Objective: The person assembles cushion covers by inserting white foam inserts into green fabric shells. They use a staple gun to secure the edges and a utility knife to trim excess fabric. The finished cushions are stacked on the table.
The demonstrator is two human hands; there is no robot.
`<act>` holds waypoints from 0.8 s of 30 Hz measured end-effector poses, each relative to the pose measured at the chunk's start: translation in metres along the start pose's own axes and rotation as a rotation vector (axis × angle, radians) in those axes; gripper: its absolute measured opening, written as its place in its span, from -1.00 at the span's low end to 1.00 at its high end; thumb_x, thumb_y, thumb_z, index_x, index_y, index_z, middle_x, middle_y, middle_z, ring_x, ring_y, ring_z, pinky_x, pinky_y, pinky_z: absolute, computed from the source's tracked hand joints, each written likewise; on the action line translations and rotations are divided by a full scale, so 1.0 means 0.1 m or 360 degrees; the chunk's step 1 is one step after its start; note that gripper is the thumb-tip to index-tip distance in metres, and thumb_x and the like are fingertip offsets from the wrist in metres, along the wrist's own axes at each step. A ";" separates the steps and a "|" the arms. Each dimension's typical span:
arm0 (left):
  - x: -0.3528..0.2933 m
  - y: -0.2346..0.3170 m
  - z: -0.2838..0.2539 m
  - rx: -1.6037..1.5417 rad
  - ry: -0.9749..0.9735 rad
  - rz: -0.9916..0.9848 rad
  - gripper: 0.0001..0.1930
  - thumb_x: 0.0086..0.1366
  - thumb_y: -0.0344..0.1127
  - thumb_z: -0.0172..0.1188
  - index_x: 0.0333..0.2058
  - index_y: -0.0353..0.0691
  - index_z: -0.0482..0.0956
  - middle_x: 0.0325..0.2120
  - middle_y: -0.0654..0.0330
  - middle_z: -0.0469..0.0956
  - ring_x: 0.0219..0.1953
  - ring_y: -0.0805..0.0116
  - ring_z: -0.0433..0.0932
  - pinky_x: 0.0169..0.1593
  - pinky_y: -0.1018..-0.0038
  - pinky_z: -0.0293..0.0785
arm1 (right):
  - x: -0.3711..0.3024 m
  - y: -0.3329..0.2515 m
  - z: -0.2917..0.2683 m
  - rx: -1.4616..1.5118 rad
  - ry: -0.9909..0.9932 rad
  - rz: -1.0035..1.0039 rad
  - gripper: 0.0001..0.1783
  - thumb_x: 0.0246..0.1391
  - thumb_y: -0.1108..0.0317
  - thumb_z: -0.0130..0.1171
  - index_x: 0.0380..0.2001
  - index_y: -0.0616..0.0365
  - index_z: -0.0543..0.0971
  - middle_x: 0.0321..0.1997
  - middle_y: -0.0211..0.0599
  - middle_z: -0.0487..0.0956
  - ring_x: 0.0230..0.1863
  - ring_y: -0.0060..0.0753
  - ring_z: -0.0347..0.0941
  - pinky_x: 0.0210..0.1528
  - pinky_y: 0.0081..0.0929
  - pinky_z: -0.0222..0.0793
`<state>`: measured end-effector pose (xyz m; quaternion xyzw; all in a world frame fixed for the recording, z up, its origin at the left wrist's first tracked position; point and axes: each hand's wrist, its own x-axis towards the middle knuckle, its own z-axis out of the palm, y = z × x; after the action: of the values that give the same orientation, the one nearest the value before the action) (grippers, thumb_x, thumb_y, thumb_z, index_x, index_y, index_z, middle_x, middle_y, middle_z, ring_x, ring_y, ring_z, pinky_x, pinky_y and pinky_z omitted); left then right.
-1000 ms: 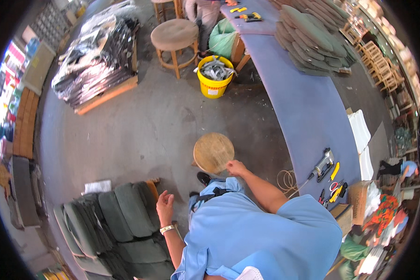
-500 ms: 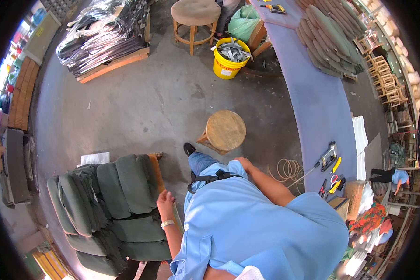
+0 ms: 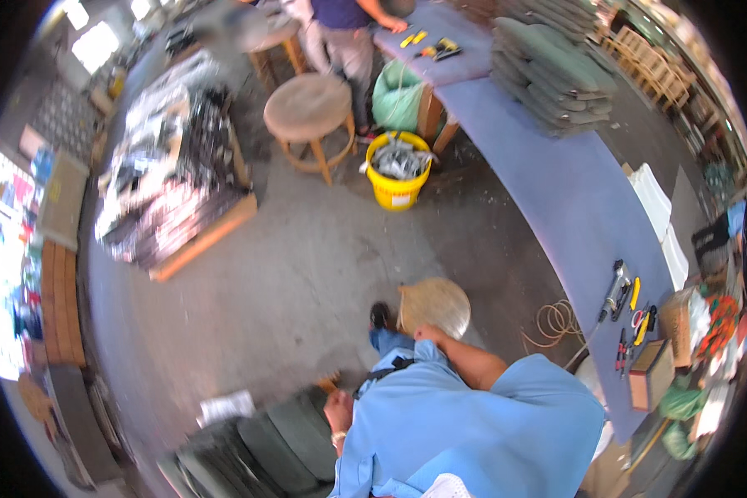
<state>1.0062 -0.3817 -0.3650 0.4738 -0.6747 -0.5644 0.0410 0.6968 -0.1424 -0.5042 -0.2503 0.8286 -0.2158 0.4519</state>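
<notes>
My left hand (image 3: 338, 411), with a wristband, hangs beside a stack of dark green upholstered cushions (image 3: 284, 438). Its fingers are loosely bent and slightly apart, with nothing seen in them. At the front of my light blue shirt, near my thigh, is my right hand (image 3: 429, 334); its fingers are mostly hidden. Just beyond it stands a low stool with a round wooden top (image 3: 436, 305). I cannot tell whether the right hand touches the stool.
A blue-covered table (image 3: 548, 174) curves along the right, bearing a pneumatic tool (image 3: 616, 290), hand tools and piled green cushions (image 3: 548, 79). Ahead stand a yellow bucket (image 3: 398, 192) of grey strips, a padded stool (image 3: 309, 108), a plastic-wrapped stack (image 3: 170, 158) and another person (image 3: 344, 50).
My view has tilted up and shifted, bringing another person and more of the far floor into sight. The cushion stack is lower in view. Both hands stay near my body.
</notes>
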 end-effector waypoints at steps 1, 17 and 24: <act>0.18 -0.12 -0.04 0.0313 -0.0055 0.0119 -0.80 0.36 -0.24 0.31 -0.28 -0.28 0.68 -0.40 0.31 0.64 -0.42 0.45 0.58 -0.35 0.48 0.50 | 0.10 -0.12 -0.09 0.0047 0.0029 0.0047 -0.73 -0.02 0.13 0.27 -0.27 -0.07 0.77 -0.18 -0.18 0.75 -0.15 -0.05 0.69 -0.09 -0.14 0.58; 4.45 1.88 0.19 0.0178 -0.0604 -0.0361 -0.78 0.32 -0.35 0.25 -0.13 -0.35 0.62 -0.47 0.15 0.66 -0.57 0.39 0.63 -0.60 0.48 0.50 | 0.80 -0.41 -1.61 0.1575 0.0800 0.0593 -0.79 0.27 0.21 0.18 -0.22 0.11 0.66 -0.39 -0.28 0.69 -0.47 -0.41 0.64 -0.46 -0.36 0.57; 5.32 2.60 1.52 0.0532 -0.1136 0.0026 -0.70 0.24 -0.27 0.32 -0.13 -0.37 0.67 -0.42 0.11 0.72 -0.48 0.33 0.69 -0.39 0.40 0.61 | 0.80 -0.56 -1.56 0.1556 0.1058 0.1013 -0.75 0.23 0.16 0.24 -0.34 0.11 0.69 -0.37 -0.27 0.72 -0.41 -0.40 0.66 -0.38 -0.35 0.58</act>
<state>0.4709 -0.6588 -0.4664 0.2425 -0.7330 -0.5757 -0.2693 0.5380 -0.2147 -0.4447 0.3196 0.7639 -0.4882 0.2756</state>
